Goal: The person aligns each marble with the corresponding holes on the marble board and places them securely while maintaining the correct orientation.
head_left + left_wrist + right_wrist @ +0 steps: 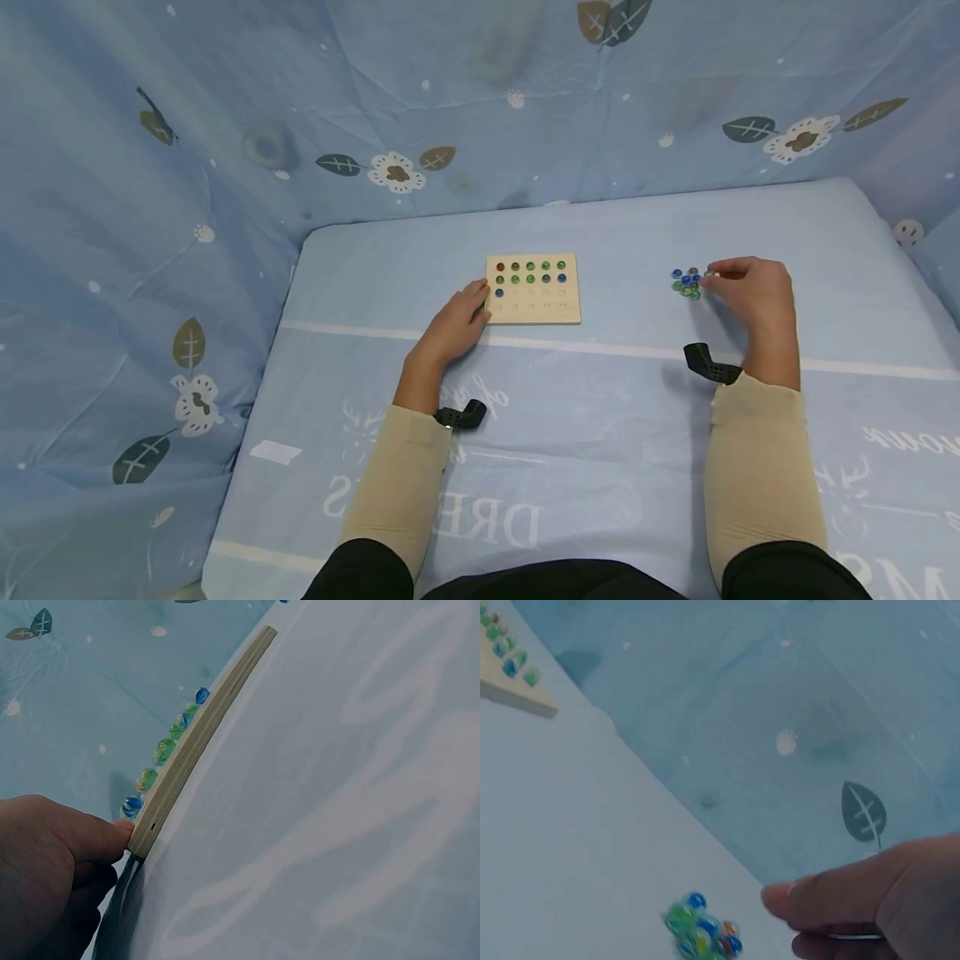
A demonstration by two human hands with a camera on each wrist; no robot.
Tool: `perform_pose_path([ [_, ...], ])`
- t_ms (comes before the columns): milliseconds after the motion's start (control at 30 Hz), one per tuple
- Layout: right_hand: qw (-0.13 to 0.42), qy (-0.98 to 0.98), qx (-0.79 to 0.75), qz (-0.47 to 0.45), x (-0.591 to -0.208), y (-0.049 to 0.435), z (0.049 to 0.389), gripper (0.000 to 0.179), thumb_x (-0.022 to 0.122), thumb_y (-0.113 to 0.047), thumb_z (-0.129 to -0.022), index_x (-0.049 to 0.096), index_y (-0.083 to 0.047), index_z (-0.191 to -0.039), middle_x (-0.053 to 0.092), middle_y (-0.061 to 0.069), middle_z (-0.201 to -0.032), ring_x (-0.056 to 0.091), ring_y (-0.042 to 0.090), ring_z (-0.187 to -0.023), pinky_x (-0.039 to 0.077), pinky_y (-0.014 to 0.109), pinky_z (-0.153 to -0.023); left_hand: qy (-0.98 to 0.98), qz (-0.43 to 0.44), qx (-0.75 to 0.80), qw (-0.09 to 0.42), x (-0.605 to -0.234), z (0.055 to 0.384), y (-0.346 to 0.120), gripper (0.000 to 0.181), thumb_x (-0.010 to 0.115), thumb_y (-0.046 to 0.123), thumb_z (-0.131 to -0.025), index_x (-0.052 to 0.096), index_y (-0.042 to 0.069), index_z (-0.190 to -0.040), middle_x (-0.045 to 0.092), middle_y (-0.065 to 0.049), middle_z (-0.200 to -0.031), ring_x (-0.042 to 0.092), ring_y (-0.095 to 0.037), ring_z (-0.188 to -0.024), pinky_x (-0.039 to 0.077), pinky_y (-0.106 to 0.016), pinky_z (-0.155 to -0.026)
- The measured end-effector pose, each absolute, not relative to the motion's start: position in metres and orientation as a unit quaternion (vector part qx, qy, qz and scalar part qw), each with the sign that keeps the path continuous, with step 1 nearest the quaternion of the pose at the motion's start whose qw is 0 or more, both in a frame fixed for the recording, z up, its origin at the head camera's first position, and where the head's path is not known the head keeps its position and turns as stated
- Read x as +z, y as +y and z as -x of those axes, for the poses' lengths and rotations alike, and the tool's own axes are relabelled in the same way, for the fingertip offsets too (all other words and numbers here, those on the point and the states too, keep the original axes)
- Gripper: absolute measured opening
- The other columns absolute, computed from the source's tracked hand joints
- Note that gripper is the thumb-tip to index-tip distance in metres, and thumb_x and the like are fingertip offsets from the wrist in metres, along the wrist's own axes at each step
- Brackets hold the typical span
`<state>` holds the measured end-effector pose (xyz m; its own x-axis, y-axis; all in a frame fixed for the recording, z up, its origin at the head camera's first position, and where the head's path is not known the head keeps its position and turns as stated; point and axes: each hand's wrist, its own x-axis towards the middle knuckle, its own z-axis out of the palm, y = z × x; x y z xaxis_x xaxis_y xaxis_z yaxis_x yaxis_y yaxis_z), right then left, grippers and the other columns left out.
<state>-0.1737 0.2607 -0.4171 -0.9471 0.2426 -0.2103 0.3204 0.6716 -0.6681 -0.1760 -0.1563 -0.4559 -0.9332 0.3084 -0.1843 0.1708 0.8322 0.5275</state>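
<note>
A pale wooden peg board (533,315) lies flat, with coloured marbles (531,279) in its two far rows and a blue marble (499,292) at the left of the third. My left hand (456,323) rests against the board's left edge, fingers extended and thumb by the near corner. In the left wrist view, the thumb side touches the end of the board (202,742). My right hand (752,289) is at a loose cluster of glass marbles (686,282), thumb and forefinger pinching a greenish marble (709,272). The right wrist view hides that marble.
Board and marbles lie on a light-blue cloth surface (615,400) with printed lettering. Patterned blue fabric (480,108) rises behind it and on the left. A small white strip (275,452) lies at the left. Black wrist mounts (708,364) stick out from both sleeves.
</note>
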Motion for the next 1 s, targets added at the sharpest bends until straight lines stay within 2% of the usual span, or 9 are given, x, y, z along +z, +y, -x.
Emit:
perform_pose_path([
  [167,0.027,0.920,-0.377,-0.101,-0.408,0.229,0.180,0.043,0.061,-0.037,-0.090,0.064,-0.008,-0.122,0.051,0.016,-0.137,0.042,0.038,-0.126,0.038,0.056,-0.099,0.948,-0.126,0.262,0.130,-0.457,0.176,-0.158,0.054,0.042,0.030,-0.100,0.024,0.017,-0.150,0.017,0.005,-0.158,0.013,-0.016,-0.145,0.014,-0.037,-0.119],
  [367,0.000,0.928,-0.373,-0.009,-0.411,0.183,0.185,0.038,0.067,-0.031,-0.088,0.067,-0.007,-0.117,0.056,0.010,-0.133,0.042,0.032,-0.130,0.033,0.053,-0.106,0.947,-0.134,0.260,0.129,-0.457,0.176,-0.159,0.055,0.043,0.030,-0.100,0.023,0.017,-0.150,0.017,0.004,-0.158,0.013,-0.017,-0.145,0.015,-0.037,-0.119],
  [567,-0.024,0.930,-0.364,0.054,-0.418,0.146,0.185,0.036,0.069,-0.027,-0.086,0.067,-0.006,-0.116,0.057,0.011,-0.131,0.047,0.029,-0.127,0.035,0.049,-0.107,0.947,-0.144,0.258,0.123,-0.457,0.177,-0.160,0.055,0.043,0.029,-0.100,0.023,0.016,-0.150,0.018,0.003,-0.157,0.014,-0.016,-0.145,0.015,-0.036,-0.119],
  [1000,-0.017,0.921,-0.339,0.191,-0.420,0.083,0.177,0.030,0.068,-0.025,-0.087,0.071,-0.004,-0.108,0.062,0.010,-0.125,0.051,0.027,-0.125,0.041,0.045,-0.104,0.947,-0.128,0.261,0.136,-0.457,0.178,-0.159,0.055,0.043,0.030,-0.100,0.023,0.017,-0.150,0.016,0.005,-0.158,0.013,-0.015,-0.145,0.015,-0.038,-0.119],
])
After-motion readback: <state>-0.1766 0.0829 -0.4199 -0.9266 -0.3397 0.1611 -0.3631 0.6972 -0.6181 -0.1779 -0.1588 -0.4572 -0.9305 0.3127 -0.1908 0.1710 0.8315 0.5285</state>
